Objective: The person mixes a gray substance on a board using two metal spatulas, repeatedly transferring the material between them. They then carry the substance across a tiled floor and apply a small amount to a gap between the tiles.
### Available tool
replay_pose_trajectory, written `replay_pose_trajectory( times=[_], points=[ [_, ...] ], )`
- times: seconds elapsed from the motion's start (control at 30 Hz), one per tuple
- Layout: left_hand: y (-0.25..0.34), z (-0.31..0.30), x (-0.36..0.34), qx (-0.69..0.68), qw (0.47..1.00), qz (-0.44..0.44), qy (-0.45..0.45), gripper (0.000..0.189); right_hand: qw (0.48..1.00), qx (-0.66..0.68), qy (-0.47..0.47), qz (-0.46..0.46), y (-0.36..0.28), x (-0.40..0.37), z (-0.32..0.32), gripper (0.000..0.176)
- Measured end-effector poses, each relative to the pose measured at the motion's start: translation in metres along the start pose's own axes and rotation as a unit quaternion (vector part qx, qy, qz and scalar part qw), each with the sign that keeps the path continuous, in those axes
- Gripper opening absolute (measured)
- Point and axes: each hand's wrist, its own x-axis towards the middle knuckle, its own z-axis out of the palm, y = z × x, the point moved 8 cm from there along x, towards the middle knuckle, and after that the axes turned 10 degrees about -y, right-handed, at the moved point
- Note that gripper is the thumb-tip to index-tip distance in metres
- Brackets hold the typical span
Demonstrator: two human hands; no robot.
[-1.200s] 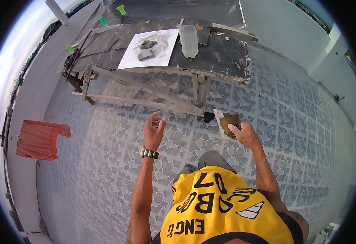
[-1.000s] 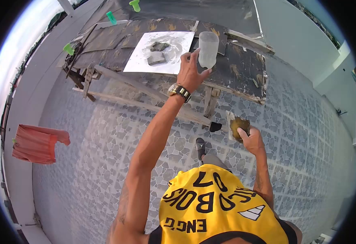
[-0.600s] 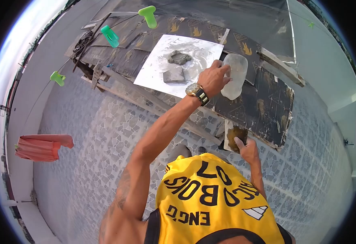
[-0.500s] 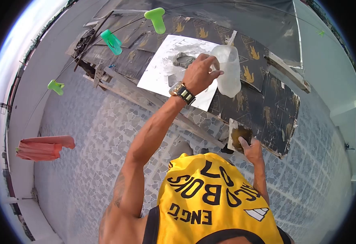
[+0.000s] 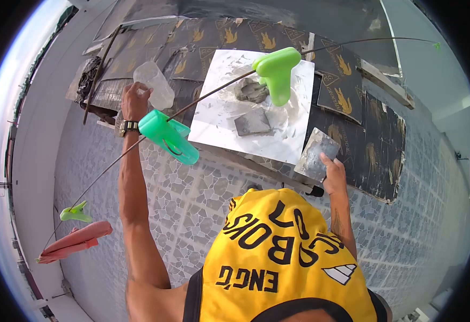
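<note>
At the left part of the table, my left hand (image 5: pixel 135 102), with a watch on its wrist, is closed on the near end of a translucent plastic container (image 5: pixel 155 85). My right hand (image 5: pixel 334 175) grips a flat grey square plate (image 5: pixel 319 153) by its edge, thumb on top, over the table's front edge. Between the hands lies a white board (image 5: pixel 213 121) smeared with grey paste. A ring-shaped mound of wet grey paste (image 5: pixel 251 91) sits on it, partly behind a hanging clip. Nearer to me on the board rests another grey square plate (image 5: pixel 253 122).
A wire crosses the view in front of the table, carrying a teal clip (image 5: pixel 168 137), a light green clip (image 5: pixel 278 75) and a pink cloth (image 5: pixel 76 242). Dark printed panels (image 5: pixel 369 153) cover the table. A wooden bar (image 5: pixel 388 86) lies at the right.
My left hand has carried the plastic container from the board's right side to its left. The plate in my right hand has tilted to show a greyer face. The view has shifted.
</note>
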Motion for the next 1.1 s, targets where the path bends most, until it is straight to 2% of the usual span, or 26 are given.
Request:
replay_pose_trajectory(
  times=[0.03,0.07,0.2,0.3,0.33,0.47,0.53,0.6,0.67,0.7,0.73,0.77,0.83,0.93,1.0,1.1],
  points=[
    [-0.016,0.005,0.002,-0.007,1.000,-0.024,-0.006,0.021,0.999,0.014,0.026,0.024,0.002,-0.002,-0.001,0.034],
    [-0.026,0.008,0.004,0.014,1.000,-0.011,0.009,0.020,0.996,0.075,-0.049,0.030,0.042,0.025,-0.010,0.037],
    [-0.046,0.008,0.004,0.057,0.998,0.009,0.022,0.024,0.997,0.043,-0.035,0.046,0.043,0.005,0.005,0.036],
    [-0.050,0.011,0.000,0.045,0.999,0.004,0.001,0.037,0.996,-0.079,-0.008,0.035,0.040,-0.002,0.011,0.038],
    [-0.049,0.012,-0.004,0.031,0.999,-0.004,-0.015,0.053,0.993,-0.114,-0.003,0.025,0.043,0.002,0.012,0.040],
    [-0.010,-0.018,-0.038,0.127,0.984,0.057,0.115,0.071,0.986,-0.161,0.001,0.039,0.044,-0.001,0.017,0.042],
    [-0.026,-0.025,-0.067,0.041,0.981,-0.110,0.156,0.054,0.988,-0.155,0.011,0.013,0.039,-0.003,0.020,0.042],
    [-0.001,-0.004,-0.101,-0.084,0.979,-0.077,0.171,0.046,0.990,-0.141,0.023,0.015,0.039,-0.005,0.026,0.042],
    [0.015,0.055,-0.124,-0.135,0.989,-0.064,0.021,0.041,0.992,-0.119,0.038,0.014,0.044,-0.004,0.032,0.041],
    [0.025,0.084,-0.137,-0.147,0.980,-0.112,-0.074,0.045,0.994,-0.103,0.046,0.013,0.051,-0.001,0.034,0.040],
    [0.016,0.112,-0.147,-0.146,0.969,-0.152,-0.131,0.053,0.994,-0.094,0.049,0.005,0.037,-0.009,0.041,0.041],
    [0.004,0.135,-0.157,-0.246,0.936,-0.199,-0.154,0.056,0.995,-0.085,0.052,-0.005,0.023,-0.016,0.048,0.041],
    [0.002,0.173,-0.169,-0.431,0.831,-0.288,-0.202,0.060,0.984,-0.153,0.053,0.069,0.025,-0.018,0.046,0.041],
    [-0.005,0.184,-0.166,-0.504,0.792,-0.300,-0.172,0.059,0.987,-0.146,0.059,0.019,0.047,-0.004,0.041,0.042],
    [-0.015,0.192,-0.163,-0.490,0.791,-0.308,-0.200,0.061,0.993,-0.106,0.046,-0.015,0.044,-0.003,0.044,0.037],
    [-0.021,0.200,-0.163,-0.473,0.799,-0.295,-0.226,0.056,0.991,-0.123,0.044,0.028,0.038,-0.007,0.042,0.037]
  ],
)
